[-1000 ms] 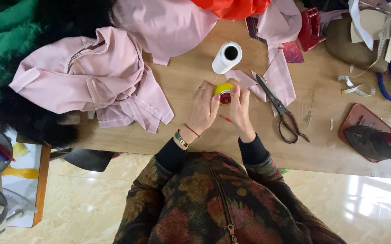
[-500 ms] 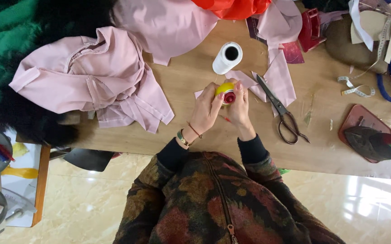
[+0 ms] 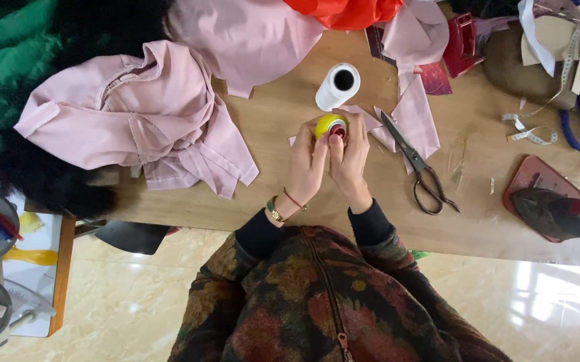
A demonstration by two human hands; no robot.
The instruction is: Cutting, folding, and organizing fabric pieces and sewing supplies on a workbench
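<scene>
Both my hands meet over the wooden table (image 3: 290, 121), holding a small round yellow object with a red part (image 3: 331, 126) between the fingertips. My left hand (image 3: 305, 166) grips it from the left; a bracelet and a watch sit on that wrist. My right hand (image 3: 350, 161) closes on it from the right, its thumb on the red part. A white thread spool (image 3: 337, 86) stands just beyond the hands. Pink fabric scraps (image 3: 414, 114) lie under and behind them.
Black scissors (image 3: 418, 165) lie to the right of my hands. A crumpled pink garment (image 3: 135, 124) covers the table's left, with green and black cloth further left. A measuring tape (image 3: 528, 131) and a red tray (image 3: 538, 184) sit at the right. Orange fabric lies at the far edge.
Both hands have lifted slightly with the yellow object, and the fingers have shifted around it. Nothing else on the table has moved.
</scene>
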